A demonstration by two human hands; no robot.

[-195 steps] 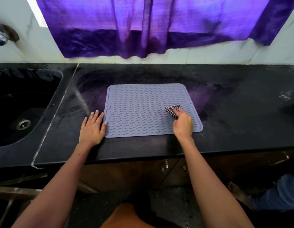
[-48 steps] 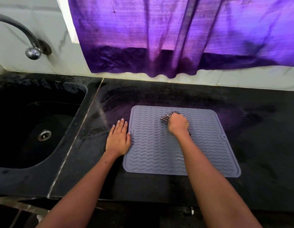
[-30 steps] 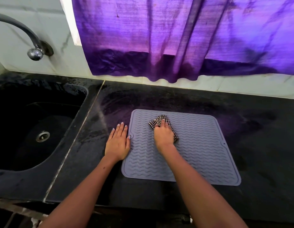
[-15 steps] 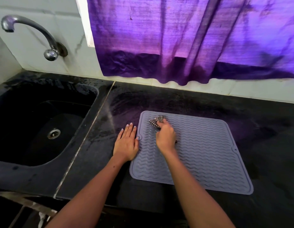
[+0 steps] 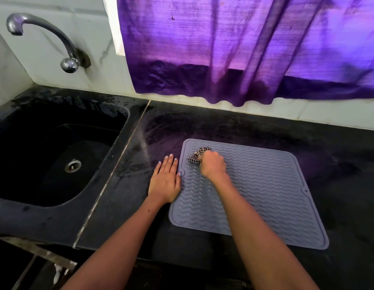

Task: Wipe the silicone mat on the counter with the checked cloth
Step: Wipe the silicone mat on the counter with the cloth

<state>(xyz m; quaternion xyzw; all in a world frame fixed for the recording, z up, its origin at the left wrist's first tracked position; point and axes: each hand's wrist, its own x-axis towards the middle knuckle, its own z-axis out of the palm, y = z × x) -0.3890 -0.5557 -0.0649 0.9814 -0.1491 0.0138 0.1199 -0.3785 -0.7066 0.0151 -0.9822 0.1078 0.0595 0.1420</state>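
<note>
— While the checked cloth (image 5: 198, 157) is bunched under the right hand (image 5: 213, 165) at the far left corner of the silicone mat (image 5: 265, 185), what is to be feared?

— A slide of the mat is to be feared most. It is laid flat on the black counter (image 5: 338, 164), right of the sink (image 5: 56, 155), and a hard stroke across its ridges could drag it sideways.

— Is it being held down?

— Only partly, it may be judged. The left hand (image 5: 165, 181) is spread flat, fingers extended and gripping nothing, on the counter against the mat's left edge; the thumb side seems to touch the edge near the small notch. A push toward that hand would be stopped, but a pull to the right would not.

— And the cloth itself?

— It is clenched in curled fingers, with only a little fabric showing beyond the knuckles. With so small a wad, strips could be missed, and the grooves could be left damp or dirty.

— Anything else?

— The counter looks smeared, possibly wet, so grip under the mat may be poor.
</note>
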